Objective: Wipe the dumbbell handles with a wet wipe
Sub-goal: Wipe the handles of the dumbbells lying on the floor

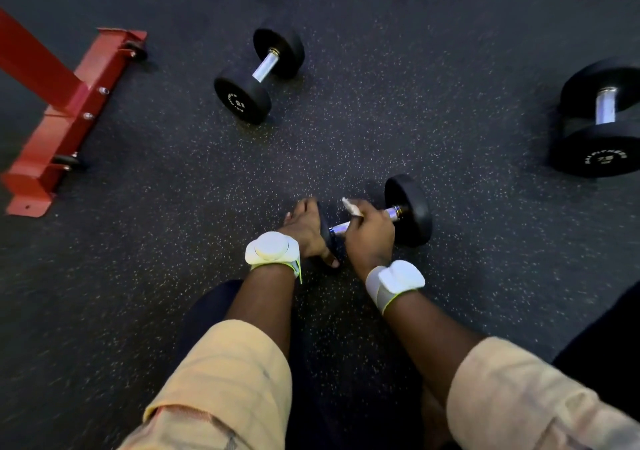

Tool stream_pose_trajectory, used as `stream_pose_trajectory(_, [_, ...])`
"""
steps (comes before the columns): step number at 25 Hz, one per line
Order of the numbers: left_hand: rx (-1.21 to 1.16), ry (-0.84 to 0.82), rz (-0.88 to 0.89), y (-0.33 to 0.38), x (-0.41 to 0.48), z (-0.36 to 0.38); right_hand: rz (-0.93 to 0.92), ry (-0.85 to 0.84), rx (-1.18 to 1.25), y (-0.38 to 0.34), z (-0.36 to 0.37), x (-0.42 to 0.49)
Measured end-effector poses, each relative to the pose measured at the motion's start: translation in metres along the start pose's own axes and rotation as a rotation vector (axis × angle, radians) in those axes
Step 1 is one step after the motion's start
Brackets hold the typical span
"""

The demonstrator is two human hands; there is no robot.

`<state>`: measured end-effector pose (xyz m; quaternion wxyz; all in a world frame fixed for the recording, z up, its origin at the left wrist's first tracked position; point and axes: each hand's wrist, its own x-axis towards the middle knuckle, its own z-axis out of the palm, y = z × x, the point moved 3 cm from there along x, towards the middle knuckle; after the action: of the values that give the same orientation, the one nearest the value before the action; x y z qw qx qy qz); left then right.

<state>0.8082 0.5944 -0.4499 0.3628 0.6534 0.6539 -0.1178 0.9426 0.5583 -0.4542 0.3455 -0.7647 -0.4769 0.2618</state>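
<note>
A small black dumbbell (408, 212) was seen lying on the speckled dark floor (381, 120), close in front of the person. Its near weight was covered and steadied by the left hand (304, 229), fingers curled over it. The chrome handle (391, 213) was gripped by the right hand (369, 233), closed around it with a white wet wipe (351, 206) pressed beneath the fingers, one corner poking out. A second dumbbell (259, 75) was left farther off, a larger one (599, 117) well to the right. A red steel frame (65, 113) was seen at the left.
</note>
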Motion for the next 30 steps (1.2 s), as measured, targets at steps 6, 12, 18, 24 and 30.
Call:
stream_pose_trajectory(6, [-0.01,-0.006,0.01,-0.002,0.001,0.001,-0.323,-0.457,-0.516,0.015,0.006,0.002])
stream_pose_trajectory(12, [-0.012,-0.015,0.005,-0.003,0.003,0.002,-0.324,-0.478,-0.529,0.01,0.001,0.006])
stream_pose_trajectory(18, [-0.014,0.001,0.002,-0.004,0.005,0.003,-0.309,-0.416,-0.585,0.017,0.0,0.013])
stream_pose_trajectory(24, [-0.004,-0.004,0.006,-0.002,0.005,0.002,-0.286,-0.412,-0.584,0.021,-0.008,0.022])
stream_pose_trajectory(30, [0.011,-0.013,-0.001,-0.001,0.004,0.002,-0.261,-0.374,-0.629,0.02,-0.01,0.025])
